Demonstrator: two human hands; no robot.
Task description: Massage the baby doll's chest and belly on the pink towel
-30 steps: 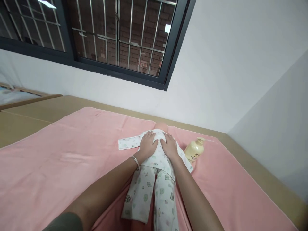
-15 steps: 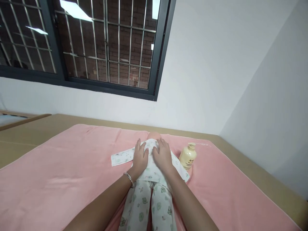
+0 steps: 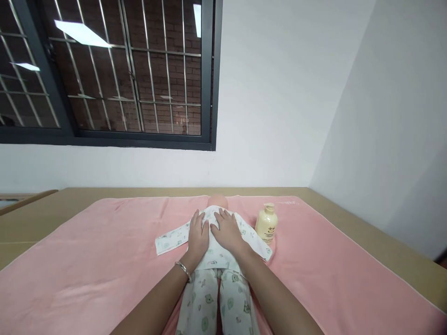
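A baby doll lies stretched out on a pink towel (image 3: 104,260), its bald head (image 3: 218,201) at the far end. It wears a white printed long-sleeved top (image 3: 214,256) and matching trousers (image 3: 206,298). My left hand (image 3: 198,236) rests on the left side of the doll's upper body, fingers extended, a silver bangle at the wrist. On the right side, my right hand (image 3: 228,232) lies flat over the top with its fingers spread. Both hands hold nothing. Whether the doll lies face up or face down, I cannot tell.
A pale yellow pump bottle (image 3: 267,225) stands on the towel beside the doll's right-hand sleeve. The towel covers a tan surface (image 3: 370,232). Beyond it rises a white wall (image 3: 265,139) with a dark-framed barred window (image 3: 139,139).
The head view has levelled and shifted, so the window sits further left. My right hand has moved slightly inward over the doll's top, closer to my left hand, which stays in about the same place.
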